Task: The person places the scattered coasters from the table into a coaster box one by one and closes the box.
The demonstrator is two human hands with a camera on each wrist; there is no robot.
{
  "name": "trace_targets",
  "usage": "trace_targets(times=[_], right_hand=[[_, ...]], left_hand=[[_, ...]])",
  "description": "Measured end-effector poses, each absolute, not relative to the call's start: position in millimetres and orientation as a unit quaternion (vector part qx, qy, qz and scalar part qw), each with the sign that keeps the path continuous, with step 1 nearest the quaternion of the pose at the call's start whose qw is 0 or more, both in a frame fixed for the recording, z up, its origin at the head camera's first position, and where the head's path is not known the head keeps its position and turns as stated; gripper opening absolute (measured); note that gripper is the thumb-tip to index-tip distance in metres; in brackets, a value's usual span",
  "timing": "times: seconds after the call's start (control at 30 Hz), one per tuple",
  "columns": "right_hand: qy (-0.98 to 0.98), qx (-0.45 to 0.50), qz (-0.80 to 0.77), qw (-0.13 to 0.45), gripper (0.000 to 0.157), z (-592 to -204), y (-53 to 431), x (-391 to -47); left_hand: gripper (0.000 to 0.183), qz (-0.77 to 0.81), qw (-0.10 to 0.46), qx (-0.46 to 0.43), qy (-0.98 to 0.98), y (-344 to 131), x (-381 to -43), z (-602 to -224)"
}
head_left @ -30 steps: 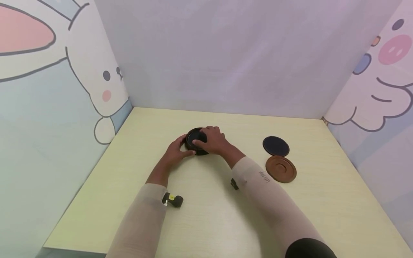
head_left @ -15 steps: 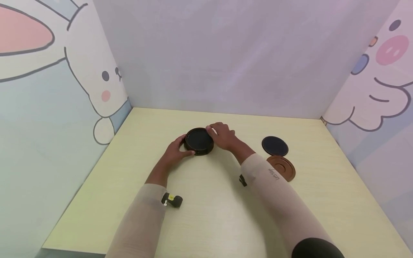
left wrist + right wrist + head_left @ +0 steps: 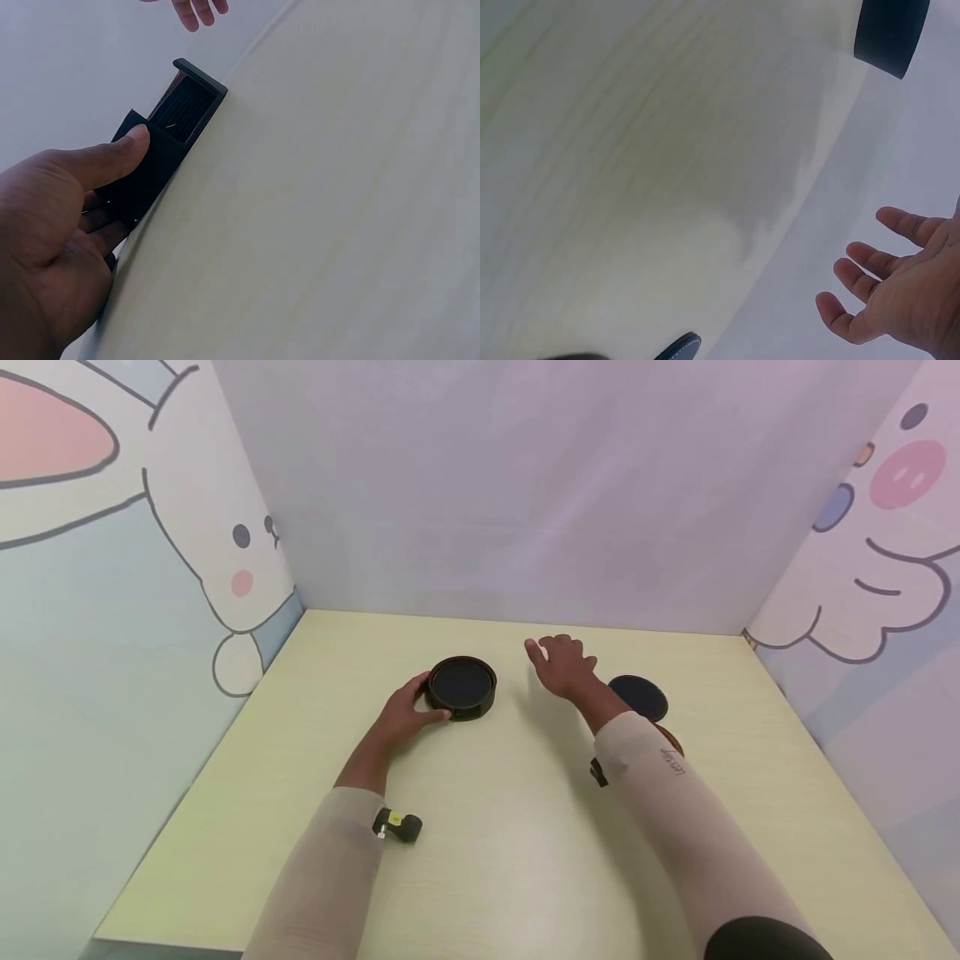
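A round black coaster holder (image 3: 462, 686) stands on the table, with a dark coaster lying flat inside its rim. My left hand (image 3: 401, 717) grips its left side, thumb at the front and fingers around the back. In the left wrist view the holder (image 3: 161, 154) shows a gap in its side wall, with dark layered edges inside, and the thumb presses near that gap. My right hand (image 3: 564, 667) is in the air to the right of the holder, fingers spread, nothing in it. Near its forearm lie a black coaster (image 3: 639, 697) and a brown coaster (image 3: 671, 740), mostly hidden by the sleeve.
The pale wooden table (image 3: 480, 843) ends at a plain light backdrop (image 3: 510, 510). Cartoon-printed panels (image 3: 225, 552) rise on the left and right sides. A small black camera (image 3: 401, 825) sits on the left wrist.
My right hand has come off the top of the coaster holder and moved right, towards the loose coasters, its sleeve covering more of the brown one. The left hand keeps its grip.
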State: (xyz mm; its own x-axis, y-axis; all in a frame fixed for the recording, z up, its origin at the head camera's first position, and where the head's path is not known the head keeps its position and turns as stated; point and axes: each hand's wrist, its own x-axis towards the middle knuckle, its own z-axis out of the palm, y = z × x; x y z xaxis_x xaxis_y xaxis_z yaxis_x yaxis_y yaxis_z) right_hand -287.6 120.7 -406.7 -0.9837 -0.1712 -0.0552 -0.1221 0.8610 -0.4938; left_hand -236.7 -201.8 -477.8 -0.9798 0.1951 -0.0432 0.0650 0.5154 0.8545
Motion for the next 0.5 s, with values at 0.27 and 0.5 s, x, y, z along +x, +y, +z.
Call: trace_targets(times=[0.27,0.5], right_hand=[[0.973,-0.027,-0.225,0.051,0.088,-407.3,146.6,-287.2],[0.979,0.03,-0.188,0.069,0.092,-409.0,170.8,-288.4]], left_hand=[[0.1,0.484,0.069,0.074,0.869,-200.9,-236.3,-477.6],[0.1,0.488,0.066,0.079,0.867,-201.4,-234.9,-476.0]])
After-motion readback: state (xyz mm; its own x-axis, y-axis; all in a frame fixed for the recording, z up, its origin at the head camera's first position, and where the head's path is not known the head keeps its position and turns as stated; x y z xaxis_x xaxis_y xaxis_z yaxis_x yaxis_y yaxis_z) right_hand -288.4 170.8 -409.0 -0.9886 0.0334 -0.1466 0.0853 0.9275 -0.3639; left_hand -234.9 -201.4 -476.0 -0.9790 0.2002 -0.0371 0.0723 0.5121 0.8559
